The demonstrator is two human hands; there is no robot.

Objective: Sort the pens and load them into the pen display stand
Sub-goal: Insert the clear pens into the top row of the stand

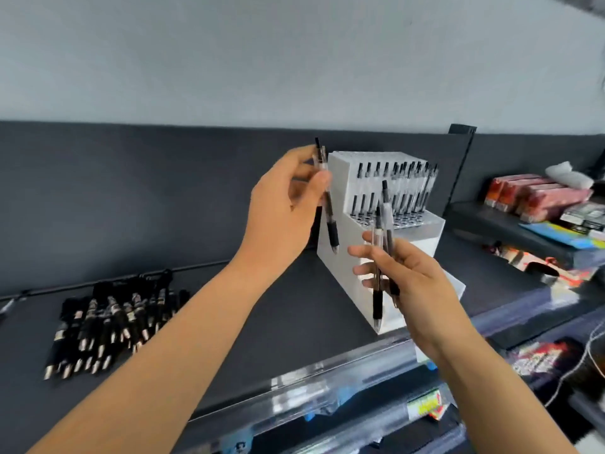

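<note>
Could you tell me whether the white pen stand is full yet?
Partly full: the white stepped pen display stand holds clear black-capped pens in its upper rows; front holes sit empty.

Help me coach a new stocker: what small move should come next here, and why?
Probably carry the left hand rightward and lower its pen into an open hole on the display stand. The pen hangs tip-down beside the stand's left edge, the front tier's holes look unfilled, and the right hand holds spare pens waiting.
</note>
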